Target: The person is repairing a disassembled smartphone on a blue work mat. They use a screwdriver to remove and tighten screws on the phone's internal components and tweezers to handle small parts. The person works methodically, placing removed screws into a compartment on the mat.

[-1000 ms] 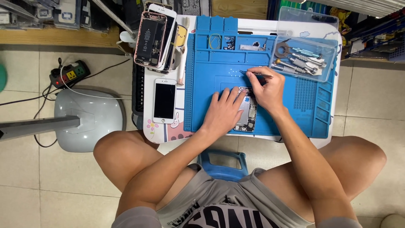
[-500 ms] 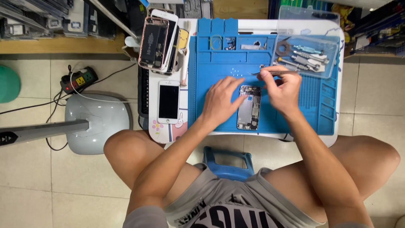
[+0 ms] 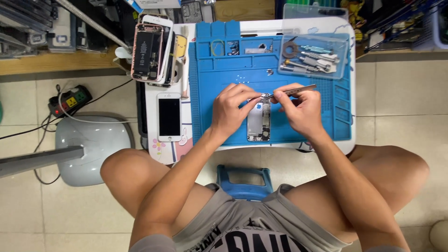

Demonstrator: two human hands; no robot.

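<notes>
An opened phone body [image 3: 259, 122] lies on the blue work mat [image 3: 224, 70], its insides showing. My left hand [image 3: 232, 108] rests on the mat at the phone's left side, fingertips touching its top edge. My right hand [image 3: 302, 110] pinches metal tweezers [image 3: 296, 89], whose tip meets the phone's top end near my left fingertips. Both hands meet above the phone's upper part and partly hide it.
A clear tray [image 3: 313, 56] of small tools sits at the mat's back right. A white phone [image 3: 169, 116] lies left of the mat, with a stack of opened phones [image 3: 150, 51] behind it. A power strip [image 3: 70, 99] and grey lamp base [image 3: 93, 144] stand on the floor at left.
The view has drawn closer and shifted. My left hand slid from covering the phone to its left side. My right hand brought the tweezers down to the phone's top end.
</notes>
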